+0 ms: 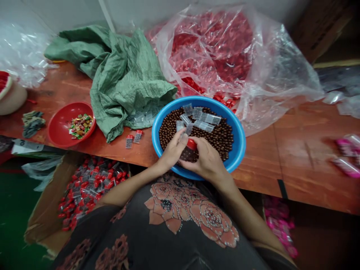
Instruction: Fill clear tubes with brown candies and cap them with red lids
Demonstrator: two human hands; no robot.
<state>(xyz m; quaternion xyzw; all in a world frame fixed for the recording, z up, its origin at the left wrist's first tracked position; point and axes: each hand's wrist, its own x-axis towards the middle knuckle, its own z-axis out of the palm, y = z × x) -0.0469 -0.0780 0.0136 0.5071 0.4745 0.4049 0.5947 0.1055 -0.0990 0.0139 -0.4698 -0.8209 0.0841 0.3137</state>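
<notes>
A blue basin (pixel 241 144) in front of me holds many small dark brown balls (pixel 223 137). Several clear plastic boxes (pixel 204 125) lie on top of the balls. Over the basin's near side, my right hand (pixel 209 159) is closed around a small clear box with a red cap (pixel 191 144), which looks dark with balls inside. My left hand (pixel 172 152) is closed against the left side of that same box, its thumb and fingers near the cap. The fingers partly hide the box. Two red-capped boxes (pixel 129 141) lie on the table left of the basin.
A green woven sack (pixel 123 71) lies behind, beside a clear bag (pixel 208 45) of red caps. Leftward stands a red bowl (pixel 56 129) with wrapped sweets. Below the table edge, a cardboard box (pixel 42 213) holds many red-capped boxes. Pink-capped pieces (pixel 347 167) lie far right.
</notes>
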